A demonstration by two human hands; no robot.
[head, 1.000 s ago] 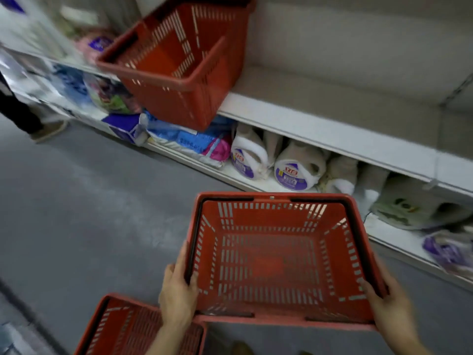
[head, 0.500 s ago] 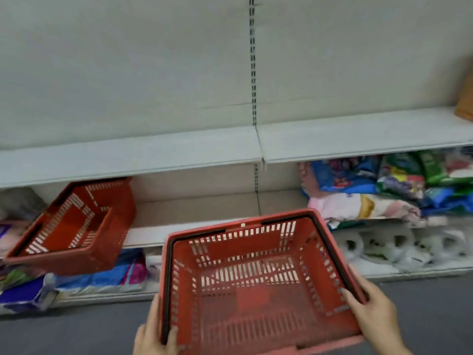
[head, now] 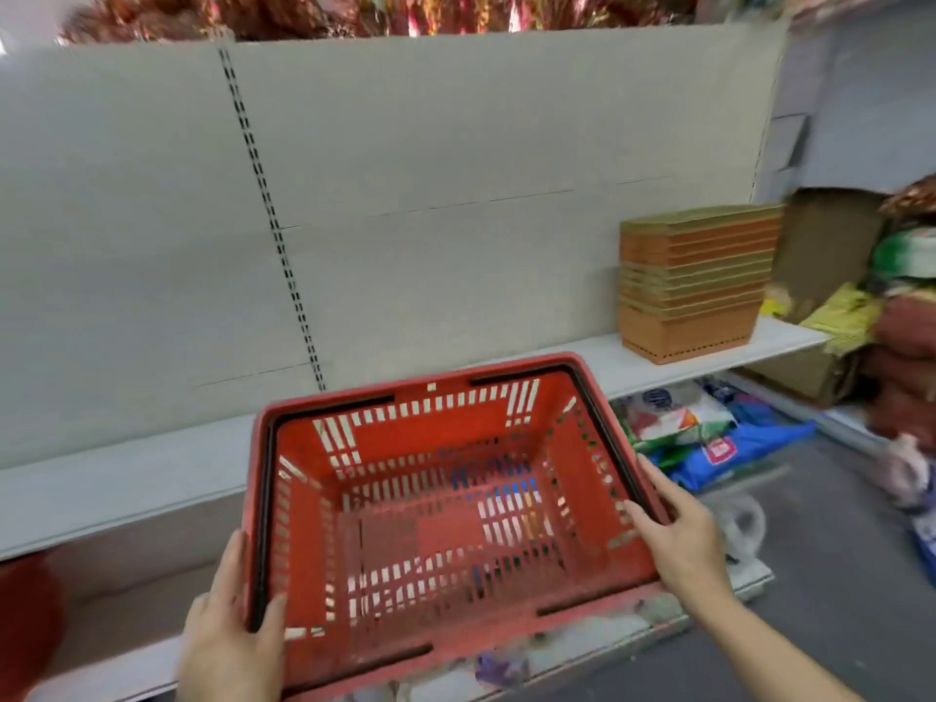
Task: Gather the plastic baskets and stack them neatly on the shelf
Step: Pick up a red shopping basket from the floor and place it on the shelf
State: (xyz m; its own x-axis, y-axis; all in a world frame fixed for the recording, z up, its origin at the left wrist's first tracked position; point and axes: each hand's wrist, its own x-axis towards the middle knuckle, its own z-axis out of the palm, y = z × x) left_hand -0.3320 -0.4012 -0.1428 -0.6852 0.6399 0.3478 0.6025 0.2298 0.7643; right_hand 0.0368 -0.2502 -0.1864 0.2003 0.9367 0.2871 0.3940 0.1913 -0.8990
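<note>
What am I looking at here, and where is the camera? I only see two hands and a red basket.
There is no machine: a person wears one camera on the head, looking forward and down. The left hand and right hand grip opposite rims of an empty red basket, held in front of a pale shop shelf. Further right on that shelf stands a stack of nested orange baskets. Below it lie colourful packaged goods, blurred.

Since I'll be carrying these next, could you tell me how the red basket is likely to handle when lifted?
Probably stiff: the red basket keeps its shape while the left hand and right hand hold only its side rims. Likely light for its size, being empty with slotted walls.
</note>
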